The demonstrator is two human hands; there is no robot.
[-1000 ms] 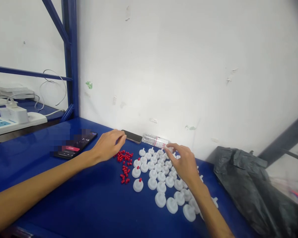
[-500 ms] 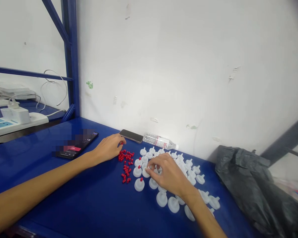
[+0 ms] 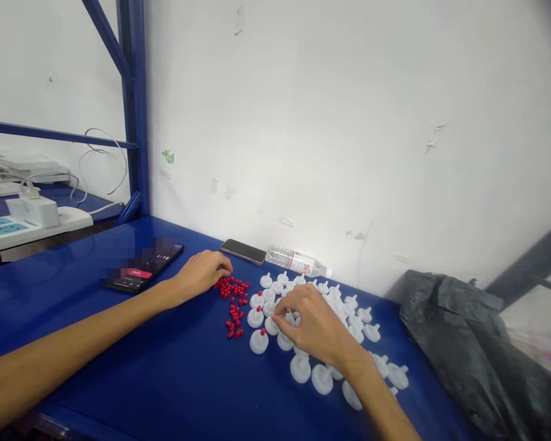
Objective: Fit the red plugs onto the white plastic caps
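My left hand point(image 3: 202, 271) is bent in a pinch at the far left edge of a scatter of small red caps point(image 3: 235, 313). Whatever its fingertips hold, if anything, is hidden. Over the white funnel-shaped pieces my right hand point(image 3: 310, 318) has thumb and forefinger closed at the stem of one white piece point(image 3: 271, 326), which stands on the table. Left of that hand, a few such pieces carry a red cap on the stem, like the nearest capped piece point(image 3: 258, 343). Many uncapped pieces point(image 3: 322, 380) lie around and beneath my right hand.
A phone with a lit screen point(image 3: 140, 272) lies left on the blue table point(image 3: 174, 373). Along the wall are a dark phone point(image 3: 243, 251) and a clear plastic bottle point(image 3: 298, 262). A black plastic bag point(image 3: 459, 331) sits right; a power strip point(image 3: 64, 223) is far left.
My left fingers have drawn slightly back from the red caps, uncovering more of them. The right hand stays at the same white piece. The whole view has shifted a little.
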